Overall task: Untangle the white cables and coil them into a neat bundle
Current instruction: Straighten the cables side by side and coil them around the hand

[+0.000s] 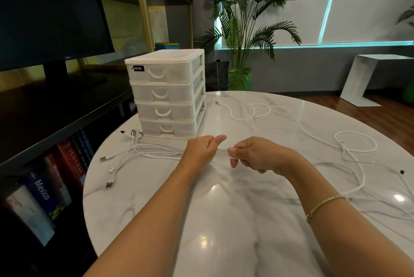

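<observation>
We grip the white cables (220, 151) at the frame's centre, left hand (202, 150) fisted round them, right hand (255, 155) pinching them flat; loose ends trail left and right across the marble table (224, 220).

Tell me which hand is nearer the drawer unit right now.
Left. The left hand grips the white cables just in front of the white drawer unit, below its bottom drawer. The right hand pinches the same strands farther right, beyond the unit's corner.
</observation>
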### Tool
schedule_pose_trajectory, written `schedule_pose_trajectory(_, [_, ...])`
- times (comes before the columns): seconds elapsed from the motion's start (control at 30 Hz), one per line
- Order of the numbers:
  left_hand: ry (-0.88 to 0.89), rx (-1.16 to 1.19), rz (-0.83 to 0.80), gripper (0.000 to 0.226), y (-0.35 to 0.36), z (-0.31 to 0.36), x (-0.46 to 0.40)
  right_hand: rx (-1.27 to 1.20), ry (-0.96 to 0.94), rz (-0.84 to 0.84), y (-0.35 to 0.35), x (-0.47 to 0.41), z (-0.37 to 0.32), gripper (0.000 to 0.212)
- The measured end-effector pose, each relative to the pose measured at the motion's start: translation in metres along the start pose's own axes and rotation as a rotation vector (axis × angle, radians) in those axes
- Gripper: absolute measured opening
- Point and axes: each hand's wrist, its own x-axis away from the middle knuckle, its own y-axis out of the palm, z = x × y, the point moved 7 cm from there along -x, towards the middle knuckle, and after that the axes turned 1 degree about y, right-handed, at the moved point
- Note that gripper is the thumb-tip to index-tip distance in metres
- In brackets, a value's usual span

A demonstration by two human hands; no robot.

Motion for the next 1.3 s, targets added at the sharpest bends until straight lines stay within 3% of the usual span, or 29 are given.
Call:
schedule_pose_trajectory(0.37, [-0.052,-0.023,-0.023,0.054,-0.001,-0.006,0.001,-0.306,0.001,0.114,-0.019,-0.005,0.025,0.039])
schedule_pose_trajectory(0.53, [-0.001,0.033,-0.031,0.054,-0.001,0.007,0.005,-0.083,0.069,0.256,-0.032,-0.010,0.035,0.040])
schedule_pose_trajectory(0.67, [-0.021,0.067,-0.003,0.055,-0.005,0.005,0.006,0.113,0.020,0.266,-0.031,-0.012,0.028,0.039])
schedule_pose_trajectory(1.03, [-0.103,-0.070,-0.069,0.054,0.003,-0.017,0.001,-0.073,0.029,0.115,-0.028,-0.002,0.037,0.037])
schedule_pose_trajectory(1.3, [0.061,-0.111,0.006,0.044,0.009,0.030,0.008,0.067,0.000,0.136,-0.029,-0.003,0.033,0.035])
